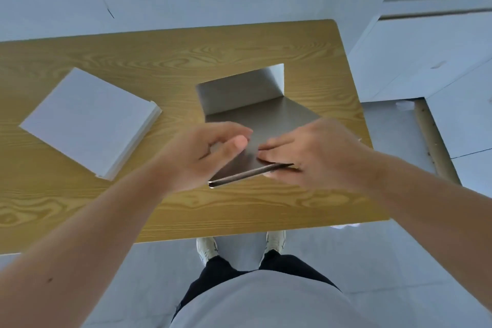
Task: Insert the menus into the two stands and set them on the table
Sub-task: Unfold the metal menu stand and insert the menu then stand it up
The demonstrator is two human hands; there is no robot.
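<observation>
A grey folded menu stand (269,117) lies in the middle of the wooden table (186,56); its far panel stands upright and its near panel slopes towards me. My right hand (316,152) pinches the stand's near edge, fingers on top and thumb below. My left hand (205,154) curls over the stand's left side with the thumb pressed on the top face. That near edge is lifted off the table. A stack of white menus (87,120) rests on the table's left part, apart from both hands. I cannot tell whether the grey piece is one stand or two.
The table's right edge (354,104) lies close to the stand. White cabinets (426,56) stand to the right beyond it, with a wooden strip (434,146) on the floor. My feet (239,245) are at the table's near edge.
</observation>
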